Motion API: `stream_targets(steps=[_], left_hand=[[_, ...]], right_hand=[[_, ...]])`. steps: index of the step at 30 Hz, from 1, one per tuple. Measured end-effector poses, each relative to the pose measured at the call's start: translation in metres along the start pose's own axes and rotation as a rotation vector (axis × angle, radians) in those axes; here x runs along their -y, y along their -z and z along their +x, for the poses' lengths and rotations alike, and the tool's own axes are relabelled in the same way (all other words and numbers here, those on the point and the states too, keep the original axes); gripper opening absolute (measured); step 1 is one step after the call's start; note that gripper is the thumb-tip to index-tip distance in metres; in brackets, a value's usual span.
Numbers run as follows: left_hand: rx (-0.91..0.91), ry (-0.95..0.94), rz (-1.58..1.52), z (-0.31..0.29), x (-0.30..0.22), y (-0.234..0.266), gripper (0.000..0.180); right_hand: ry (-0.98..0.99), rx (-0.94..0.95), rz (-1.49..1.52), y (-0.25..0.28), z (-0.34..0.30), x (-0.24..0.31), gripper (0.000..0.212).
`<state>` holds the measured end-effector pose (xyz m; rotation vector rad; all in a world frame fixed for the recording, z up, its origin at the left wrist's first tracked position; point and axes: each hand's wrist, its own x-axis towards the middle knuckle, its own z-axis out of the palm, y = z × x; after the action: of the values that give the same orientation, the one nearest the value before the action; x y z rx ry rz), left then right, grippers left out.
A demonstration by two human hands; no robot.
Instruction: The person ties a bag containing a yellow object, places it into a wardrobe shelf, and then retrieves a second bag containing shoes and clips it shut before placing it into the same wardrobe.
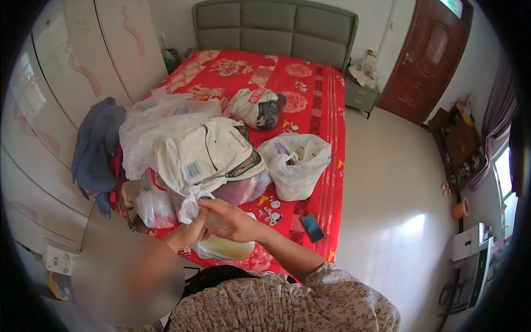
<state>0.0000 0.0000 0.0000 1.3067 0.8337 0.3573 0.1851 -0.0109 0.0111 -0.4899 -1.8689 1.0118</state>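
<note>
Fingertips of the right hand (231,217) and left hand (191,233) meet at a bunch of white plastic (189,207), near the front edge of the bed; the right thumb and forefinger form an arch, but whether either hand is clamped on the plastic cannot be told. Just below the hands lies a clear bag (235,250) with yellowish contents; to the left, a knotted bag (155,207). Beyond the bunch rests a white backpack (191,146), with an open white bag (298,177) to its right and a phone (312,228) lying nearer the bed's right edge. A large translucent bag (157,124) and a blue garment (97,146) lie to the left. The red bedspread (330,191) extends back to a padded headboard (271,25).
</note>
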Motion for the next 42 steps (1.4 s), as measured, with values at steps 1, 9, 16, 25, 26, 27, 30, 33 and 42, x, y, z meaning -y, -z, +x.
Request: stream_targets(steps=[1,9,16,25,26,27,30,33,42], left_hand=[[-0.039,-0.027,-0.014,0.0,-0.017,-0.008,0.06],[-0.002,0.01,-0.074,-0.003,-0.02,-0.012,0.046],[-0.244,0.13,-0.223,-0.002,-0.01,-0.003,0.055],[-0.15,0.028,-0.55,-0.007,-0.019,0.002,0.056],[-0.173,0.012,-0.526,-0.006,-0.016,0.003,0.057],[-0.195,-0.002,-0.501,-0.005,-0.016,0.004,0.057],[-0.173,0.041,-0.512,-0.007,-0.025,0.009,0.047],[-0.194,-0.003,-0.494,-0.007,-0.023,0.01,0.035],[-0.109,-0.068,-0.282,-0.009,-0.026,0.0,0.038]], right_hand=[[-0.033,-0.075,0.051,0.002,0.0,-0.001,0.055],[-0.328,-0.264,0.084,-0.002,0.005,-0.026,0.031],[-0.433,-0.628,0.309,0.0,0.002,-0.045,0.01],[0.157,-0.28,-0.215,-0.02,-0.002,0.019,0.021],[0.191,-0.231,-0.29,-0.025,-0.01,0.018,0.024],[0.226,-0.182,-0.365,-0.026,-0.014,0.018,0.027],[0.252,-0.182,-0.563,-0.02,-0.017,0.021,0.027],[0.171,-0.212,-0.639,-0.019,-0.024,0.012,0.027],[-0.098,-0.54,-0.119,-0.002,-0.012,0.005,0.023]])
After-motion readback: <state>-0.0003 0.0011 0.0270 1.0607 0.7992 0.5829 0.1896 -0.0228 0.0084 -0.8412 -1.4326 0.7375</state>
